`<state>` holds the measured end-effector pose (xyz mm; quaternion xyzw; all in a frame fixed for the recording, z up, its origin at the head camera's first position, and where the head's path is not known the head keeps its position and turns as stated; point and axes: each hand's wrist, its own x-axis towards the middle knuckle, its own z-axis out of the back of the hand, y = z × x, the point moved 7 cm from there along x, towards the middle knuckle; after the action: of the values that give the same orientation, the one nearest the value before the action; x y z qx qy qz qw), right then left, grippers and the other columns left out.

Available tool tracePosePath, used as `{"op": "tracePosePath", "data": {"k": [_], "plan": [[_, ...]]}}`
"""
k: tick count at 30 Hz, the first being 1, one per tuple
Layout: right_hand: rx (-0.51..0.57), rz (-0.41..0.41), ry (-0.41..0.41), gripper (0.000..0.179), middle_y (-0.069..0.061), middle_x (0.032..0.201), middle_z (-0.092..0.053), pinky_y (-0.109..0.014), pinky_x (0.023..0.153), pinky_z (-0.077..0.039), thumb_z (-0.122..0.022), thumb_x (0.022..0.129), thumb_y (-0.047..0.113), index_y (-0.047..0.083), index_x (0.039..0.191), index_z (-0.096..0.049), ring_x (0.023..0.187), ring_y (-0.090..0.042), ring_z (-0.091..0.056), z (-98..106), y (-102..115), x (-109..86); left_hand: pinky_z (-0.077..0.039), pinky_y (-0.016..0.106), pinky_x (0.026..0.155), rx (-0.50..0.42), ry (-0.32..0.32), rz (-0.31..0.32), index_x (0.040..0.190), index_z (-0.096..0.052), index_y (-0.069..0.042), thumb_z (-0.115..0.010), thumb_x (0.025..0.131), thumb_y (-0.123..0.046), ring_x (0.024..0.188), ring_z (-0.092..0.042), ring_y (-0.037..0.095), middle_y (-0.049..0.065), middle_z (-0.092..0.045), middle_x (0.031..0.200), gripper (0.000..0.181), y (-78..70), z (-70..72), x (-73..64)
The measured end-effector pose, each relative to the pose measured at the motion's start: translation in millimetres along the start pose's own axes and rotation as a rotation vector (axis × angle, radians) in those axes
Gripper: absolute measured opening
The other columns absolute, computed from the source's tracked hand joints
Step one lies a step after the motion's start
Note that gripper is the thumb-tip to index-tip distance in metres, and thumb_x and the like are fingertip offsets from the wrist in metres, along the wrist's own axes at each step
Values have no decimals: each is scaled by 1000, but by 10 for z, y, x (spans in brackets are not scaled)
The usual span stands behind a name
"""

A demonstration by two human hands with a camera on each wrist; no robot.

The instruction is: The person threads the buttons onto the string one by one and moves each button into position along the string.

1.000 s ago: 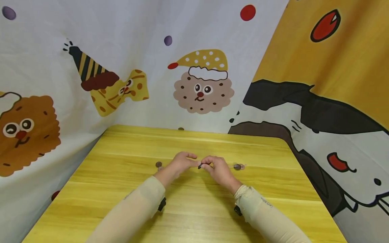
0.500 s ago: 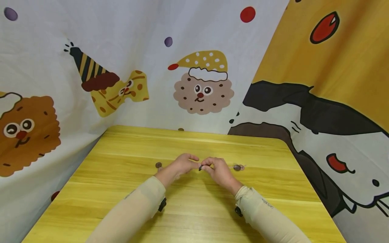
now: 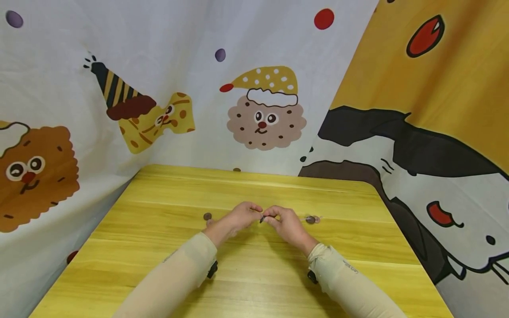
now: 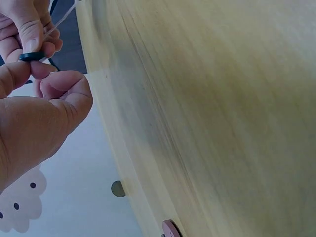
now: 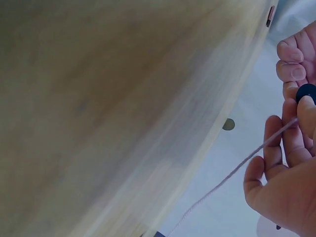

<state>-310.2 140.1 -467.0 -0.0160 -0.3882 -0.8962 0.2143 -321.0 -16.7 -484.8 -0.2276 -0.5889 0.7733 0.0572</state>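
A small dark round button (image 4: 32, 57) is held between the fingertips of both hands, above the middle of the table. My right hand (image 3: 284, 221) pinches it from the right, the thumb tip lying against its face in the right wrist view. From the left, my left hand (image 3: 242, 215) has its fingertips on the button, with the other fingers curled. A thin pale string (image 5: 224, 180) runs from the right fingers down toward a dark button (image 3: 310, 219) and a pink button (image 3: 317, 219) on the table. Whether it passes through the held button is hidden by the fingers.
Left of the hands, a brown button (image 3: 207, 216) lies on the yellow wooden table (image 3: 254, 274), with a pinkish button (image 3: 209, 222) partly behind the left forearm. A printed cloth (image 3: 191, 44) hangs behind the table's far edge.
The left hand's fingers have shifted slightly at the button. The right hand stays nearly still with its pinch, and the buttons on the table have not moved.
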Motion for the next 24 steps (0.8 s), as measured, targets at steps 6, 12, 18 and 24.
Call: {"op": "tracePosePath", "data": {"k": [6,12,18,24], "plan": [[131,-64,90,13,3,111,-78,-29,87,-57,-67,107,16,20,116,-76,103,-12,-70,-42,-80,-2,-44,40,85,-42,-29,-8,138,-63,-6,-65,105,-24,90,-50,21,16,-63,131,37,24,-16,22],[299,-102,183,25,-10,115,-76,-26,86,-56,-71,104,16,8,127,-72,102,-18,-68,-74,-91,-10,-48,42,89,-85,-52,-7,140,-61,-4,-62,105,-21,98,-54,26,17,-61,138,39,35,-20,15],[258,-160,137,28,-3,107,-75,-25,80,-54,-81,98,22,10,122,-73,95,-15,-66,-97,-67,-8,-43,39,76,-122,-61,-9,137,-61,-5,-62,106,-21,75,-47,18,11,-63,122,35,48,-36,1],[202,-168,64,24,-1,103,-76,-26,77,-56,-82,95,15,9,117,-74,94,-16,-66,-90,-25,-14,-45,39,80,-138,-82,-26,138,-61,-3,-62,106,-21,82,-49,18,13,-63,131,36,40,-41,-7]]}}
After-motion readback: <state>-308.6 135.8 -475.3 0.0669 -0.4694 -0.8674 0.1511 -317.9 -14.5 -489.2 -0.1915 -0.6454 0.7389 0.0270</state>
